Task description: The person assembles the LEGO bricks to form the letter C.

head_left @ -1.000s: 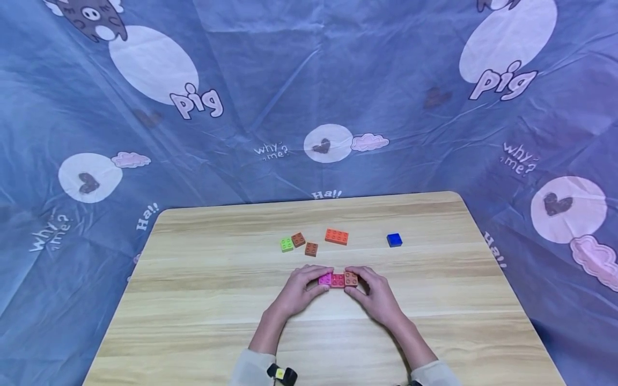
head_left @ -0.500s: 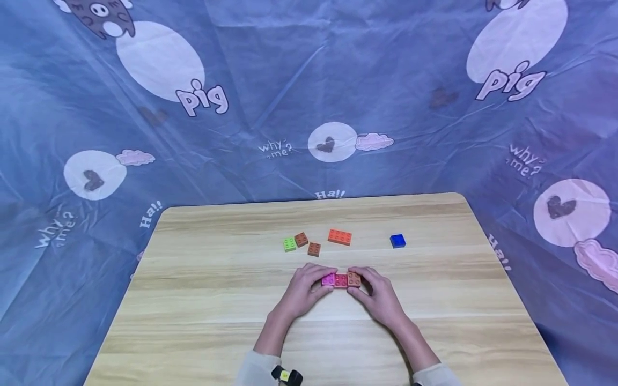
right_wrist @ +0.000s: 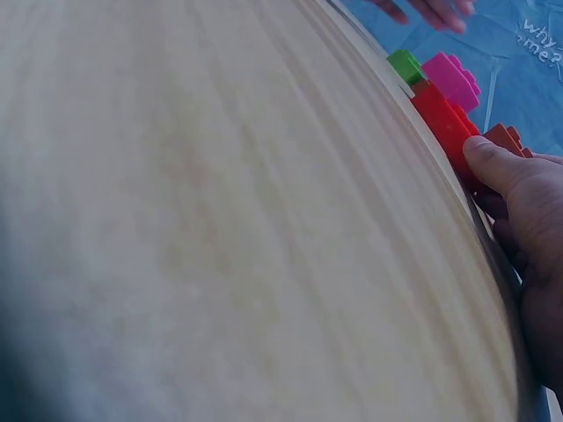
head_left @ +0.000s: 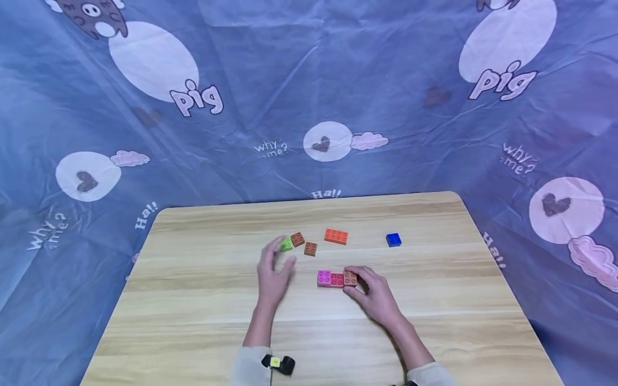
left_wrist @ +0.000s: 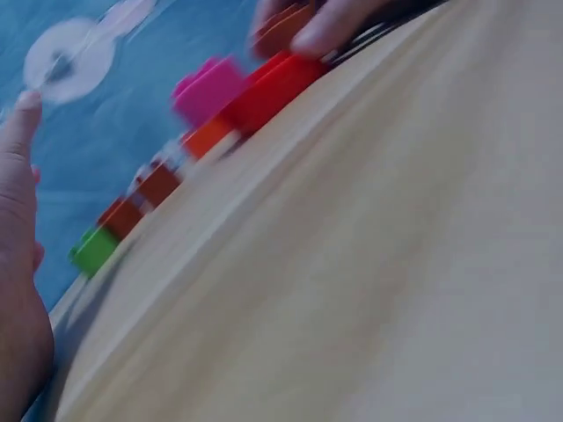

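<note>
In the head view my left hand [head_left: 273,276] reaches over the table with thumb and fingers spread. Its fingertips overlap the lime green brick [head_left: 287,244]. My right hand [head_left: 379,295] grips the right end of a small build, thumb at the near side and fingers at the far side. That build is a red brick [head_left: 337,280] with a pink brick [head_left: 324,277] on its left end and a brown brick [head_left: 350,278] on its right end. From the right wrist view, the thumb presses against the red brick [right_wrist: 442,125] close by the brown one.
Two brown bricks, one [head_left: 297,239] beside the green one and another [head_left: 311,249] nearer, lie behind the build. An orange eight-stud brick [head_left: 336,236] and a blue brick [head_left: 393,239] lie farther right on the wooden table [head_left: 193,300]. A blue printed cloth [head_left: 270,96] hangs behind.
My left hand has let go of the pink end of the build and moved left and away from me to the green brick. The right hand keeps its grip in place.
</note>
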Tool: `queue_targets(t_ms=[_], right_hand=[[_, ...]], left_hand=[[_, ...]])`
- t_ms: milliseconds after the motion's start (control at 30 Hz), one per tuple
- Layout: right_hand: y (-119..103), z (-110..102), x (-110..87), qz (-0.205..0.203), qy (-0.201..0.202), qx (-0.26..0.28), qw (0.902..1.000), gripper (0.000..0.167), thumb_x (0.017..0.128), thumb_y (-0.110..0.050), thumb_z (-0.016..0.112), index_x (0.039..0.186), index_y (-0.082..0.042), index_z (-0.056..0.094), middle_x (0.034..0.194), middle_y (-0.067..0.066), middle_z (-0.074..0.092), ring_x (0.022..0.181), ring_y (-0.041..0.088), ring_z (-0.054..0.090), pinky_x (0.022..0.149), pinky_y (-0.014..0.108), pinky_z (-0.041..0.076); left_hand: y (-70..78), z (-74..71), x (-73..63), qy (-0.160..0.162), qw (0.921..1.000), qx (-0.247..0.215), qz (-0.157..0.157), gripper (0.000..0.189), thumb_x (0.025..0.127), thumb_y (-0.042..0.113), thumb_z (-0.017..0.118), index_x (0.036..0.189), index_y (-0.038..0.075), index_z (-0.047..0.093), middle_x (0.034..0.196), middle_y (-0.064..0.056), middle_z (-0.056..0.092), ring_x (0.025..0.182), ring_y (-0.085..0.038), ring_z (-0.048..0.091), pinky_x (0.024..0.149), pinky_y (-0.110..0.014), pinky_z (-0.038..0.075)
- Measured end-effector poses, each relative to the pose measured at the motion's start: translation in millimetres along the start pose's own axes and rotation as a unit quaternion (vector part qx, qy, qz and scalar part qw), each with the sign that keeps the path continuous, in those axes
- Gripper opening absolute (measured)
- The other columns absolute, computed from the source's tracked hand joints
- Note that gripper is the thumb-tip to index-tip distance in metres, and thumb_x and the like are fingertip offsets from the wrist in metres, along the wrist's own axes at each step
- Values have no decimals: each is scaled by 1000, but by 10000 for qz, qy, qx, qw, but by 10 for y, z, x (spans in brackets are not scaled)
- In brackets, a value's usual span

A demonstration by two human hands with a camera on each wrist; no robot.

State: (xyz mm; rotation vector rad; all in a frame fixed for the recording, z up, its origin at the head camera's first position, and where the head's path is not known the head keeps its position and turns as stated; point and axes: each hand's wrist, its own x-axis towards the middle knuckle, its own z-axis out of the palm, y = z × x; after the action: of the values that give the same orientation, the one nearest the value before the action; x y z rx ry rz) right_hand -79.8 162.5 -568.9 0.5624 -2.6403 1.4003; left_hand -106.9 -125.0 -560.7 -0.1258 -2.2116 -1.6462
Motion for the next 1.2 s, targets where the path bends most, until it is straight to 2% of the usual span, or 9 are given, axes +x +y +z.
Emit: queue_targets(t_ms=[133,233,367,633,733,833,933,1067,1200], right_hand=[[-3,6,5,63,-29,22,10000,48,87,-16,88,132,-14,71,126,2,74,120,23,69,107,48,55],[0,3,13,114,-60,-6,9999,49,87,-17,88,133,-15,71,127,3,74,120,24,69,108,49,54],[2,-5,23,146,-64,-11,9999,49,88,-18,88,133,-16,71,127,3,74,121,25,69,109,49,54],[-7,-5,-1,167,-65,-2,9998,49,87,-19,88,133,-15,71,128,3,74,122,26,69,110,50,53],[-4,-2,-4,152,-40,-44,9999,49,87,-19,88,133,-15,71,127,3,74,121,25,69,110,49,53],[-6,-5,1,105,10,-47,9999,50,86,-18,89,133,-15,71,126,3,74,120,25,69,110,49,53],[-13,-1,6,68,28,-44,10000,51,85,-18,89,133,-14,71,126,3,74,119,25,70,109,49,54],[-20,9,5,21,29,-57,10000,50,86,-18,89,132,-13,71,125,3,75,118,25,70,108,49,54],[-14,3,-10,16,70,-99,9999,50,85,-18,90,132,-13,71,124,4,75,116,26,71,107,51,55]], left_hand=[[-135,-112,168,174,9986,451,-227,68,95,16,81,155,17,51,159,-4,51,149,-29,44,125,-55,33],[-192,-119,243,-214,9927,1101,-448,72,97,24,80,159,13,46,164,-9,46,152,-31,39,130,-58,20],[-202,-81,278,-663,9772,1951,-513,66,100,27,75,157,7,48,161,-16,49,152,-37,41,130,-64,3],[-182,-44,234,-661,9706,2253,-535,44,99,14,75,141,9,65,148,-17,62,143,-39,51,129,-63,5],[-167,-50,213,-653,9769,1959,-551,41,99,14,75,139,12,67,143,-13,66,140,-36,55,130,-58,14],[-153,-69,180,-655,9902,1108,-540,40,98,14,77,137,11,68,135,-9,70,132,-31,62,127,-48,33],[-138,-104,119,-670,9961,237,-526,39,97,12,78,135,10,69,129,-7,72,122,-27,68,112,-37,52],[-86,-111,9,-787,9949,-337,-533,40,95,6,78,134,8,70,120,-7,74,105,-22,70,98,-28,58],[0,-50,-105,-1348,9877,-555,-571,40,94,7,79,133,8,71,117,-7,75,100,-20,69,94,-30,59]])
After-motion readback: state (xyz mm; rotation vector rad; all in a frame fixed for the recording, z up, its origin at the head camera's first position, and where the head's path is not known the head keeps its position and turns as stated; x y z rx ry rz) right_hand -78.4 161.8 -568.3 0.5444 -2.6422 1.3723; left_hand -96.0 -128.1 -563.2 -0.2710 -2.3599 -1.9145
